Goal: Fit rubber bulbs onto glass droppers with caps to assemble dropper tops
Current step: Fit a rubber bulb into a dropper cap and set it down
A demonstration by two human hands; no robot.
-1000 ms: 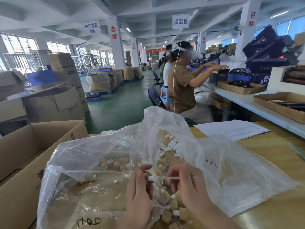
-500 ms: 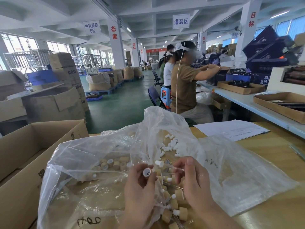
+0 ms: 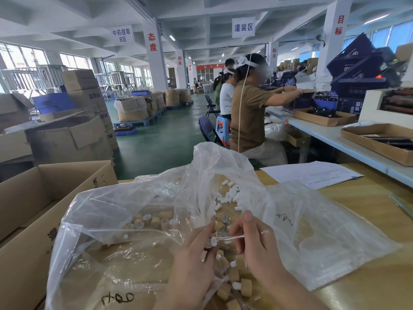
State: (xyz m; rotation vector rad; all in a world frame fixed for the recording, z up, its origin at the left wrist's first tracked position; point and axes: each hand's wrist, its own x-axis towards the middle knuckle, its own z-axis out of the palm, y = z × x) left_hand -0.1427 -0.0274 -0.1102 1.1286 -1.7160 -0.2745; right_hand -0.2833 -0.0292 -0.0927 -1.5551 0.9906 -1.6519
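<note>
My left hand (image 3: pixel 192 262) pinches a white rubber bulb (image 3: pixel 213 240) between thumb and fingers. My right hand (image 3: pixel 257 245) holds a clear glass dropper tube (image 3: pixel 232 237) level, its left end meeting the bulb. Both hands work over an open clear plastic bag (image 3: pixel 134 220) on the table. Loose white bulbs (image 3: pixel 232 196) lie heaped at the back of the bag. Tan wood-look caps (image 3: pixel 156 220) lie on the left inside it. Assembled tops (image 3: pixel 237 280) with tan caps and white bulbs lie below my hands.
An open cardboard box (image 3: pixel 44 198) stands at the left table edge. A paper sheet (image 3: pixel 310 174) lies at the back right of the wooden table (image 3: pixel 368 220). Seated workers (image 3: pixel 250 117) face a long bench with cardboard trays (image 3: pixel 380 139) on the right.
My left hand held a cap up with its opening toward me; now a white bulb sits at the end of the tube, and my hands have closed together lower down.
</note>
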